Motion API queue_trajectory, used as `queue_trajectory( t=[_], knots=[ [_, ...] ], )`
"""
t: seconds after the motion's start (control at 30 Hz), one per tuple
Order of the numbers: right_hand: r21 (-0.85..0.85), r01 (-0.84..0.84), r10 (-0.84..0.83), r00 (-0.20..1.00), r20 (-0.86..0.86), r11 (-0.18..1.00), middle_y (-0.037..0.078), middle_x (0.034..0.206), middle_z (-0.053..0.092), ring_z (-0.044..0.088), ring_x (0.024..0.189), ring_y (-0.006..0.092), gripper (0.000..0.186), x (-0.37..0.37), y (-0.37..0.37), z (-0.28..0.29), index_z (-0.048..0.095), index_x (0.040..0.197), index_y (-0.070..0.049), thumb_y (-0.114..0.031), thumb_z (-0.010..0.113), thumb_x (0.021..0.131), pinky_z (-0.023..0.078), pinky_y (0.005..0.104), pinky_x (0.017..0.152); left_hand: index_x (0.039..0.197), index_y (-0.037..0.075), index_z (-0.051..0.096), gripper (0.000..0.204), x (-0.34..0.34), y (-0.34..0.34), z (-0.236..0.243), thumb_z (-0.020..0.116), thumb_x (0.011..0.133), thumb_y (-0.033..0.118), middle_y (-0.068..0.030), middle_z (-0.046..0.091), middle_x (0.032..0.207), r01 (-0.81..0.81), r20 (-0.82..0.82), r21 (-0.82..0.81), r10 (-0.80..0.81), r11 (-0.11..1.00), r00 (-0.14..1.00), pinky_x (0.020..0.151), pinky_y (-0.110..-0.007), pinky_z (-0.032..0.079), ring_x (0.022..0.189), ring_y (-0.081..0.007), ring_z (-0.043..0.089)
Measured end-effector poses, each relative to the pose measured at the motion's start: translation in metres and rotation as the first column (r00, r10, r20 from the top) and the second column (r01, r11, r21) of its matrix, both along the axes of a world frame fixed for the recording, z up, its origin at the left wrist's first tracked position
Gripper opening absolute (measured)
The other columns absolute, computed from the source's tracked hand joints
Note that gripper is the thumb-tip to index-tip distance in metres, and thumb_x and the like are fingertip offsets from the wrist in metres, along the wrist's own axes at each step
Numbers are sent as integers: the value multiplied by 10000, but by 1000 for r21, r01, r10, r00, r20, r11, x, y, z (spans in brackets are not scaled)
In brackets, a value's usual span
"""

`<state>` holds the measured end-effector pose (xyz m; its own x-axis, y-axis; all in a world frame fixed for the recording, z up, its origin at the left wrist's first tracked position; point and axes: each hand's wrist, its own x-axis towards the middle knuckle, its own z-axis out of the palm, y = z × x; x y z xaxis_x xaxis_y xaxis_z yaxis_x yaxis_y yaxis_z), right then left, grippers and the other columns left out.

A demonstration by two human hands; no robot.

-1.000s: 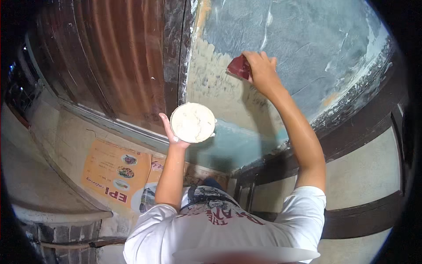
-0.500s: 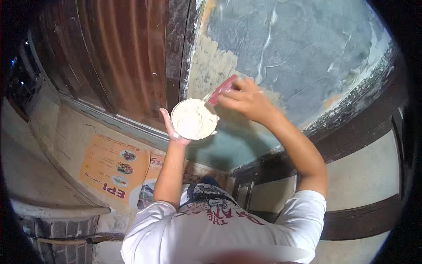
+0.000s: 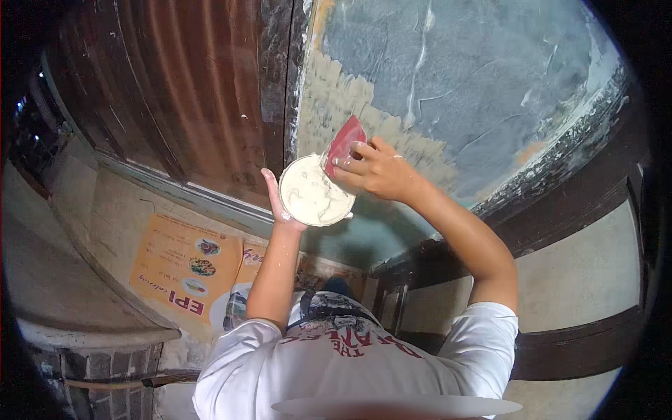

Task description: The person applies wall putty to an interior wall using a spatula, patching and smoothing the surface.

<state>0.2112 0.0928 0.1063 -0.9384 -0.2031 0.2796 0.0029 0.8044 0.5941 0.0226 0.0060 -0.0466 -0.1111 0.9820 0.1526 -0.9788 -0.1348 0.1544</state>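
Upturned, my left hand [image 3: 277,199] supports a round tub [image 3: 310,224] from below and from its left side, the thumb standing up beside the rim. Cream-coloured paste [image 3: 312,192] fills the tub close to its top, and a small blob clings to the right rim. My right hand [image 3: 383,171] pinches a flat red plastic scraper [image 3: 344,143], held tilted with its lower edge at the tub's upper right rim. Paste smears show on the fingers of my right hand. The tub hides most of my left fingers.
Ahead stands a blue-grey wall [image 3: 490,77] with a patch of beige paste [image 3: 350,94] along its left side. Left of it is a brown wooden door [image 3: 189,84]. An orange printed sheet [image 3: 185,259] lies at lower left, and dark wooden beams [image 3: 581,245] run along the right.
My right hand has shifted slightly left and down, and the scraper now stands more upright against the rim. The paste surface looks flatter. The tub has moved a little to the right.
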Motion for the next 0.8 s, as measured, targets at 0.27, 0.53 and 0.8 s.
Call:
queue_trajectory(
  t=[0.27,0.53,0.8],
  knots=[
    [-75,-33,28,998,-62,997,-41,988,664,553,1054,215,315,2,1,-12,675,1158,-184,-214,627,849,426,371,826,1479,-31,431,1106,10,-3,9,331,866,884,-200,513,1477,51,-33,39,-50,998,998,1102,-518,442,1304,-362,546],
    [-280,45,-72,994,-85,959,-38,1215,684,560,1090,282,475,11,-3,-2,665,1215,-212,-101,710,756,399,450,895,1459,-16,467,1096,9,0,-2,354,853,891,-185,538,1455,62,-62,-2,-62,998,996,1097,-518,447,1297,-362,550],
    [-351,296,-436,783,-444,888,14,1111,686,549,983,262,474,33,35,46,655,1189,-134,4,677,736,355,424,863,1477,36,470,1115,3,5,-7,365,810,923,-207,528,1466,68,13,-33,-68,997,998,1050,-668,429,1287,-441,546]
  ],
)
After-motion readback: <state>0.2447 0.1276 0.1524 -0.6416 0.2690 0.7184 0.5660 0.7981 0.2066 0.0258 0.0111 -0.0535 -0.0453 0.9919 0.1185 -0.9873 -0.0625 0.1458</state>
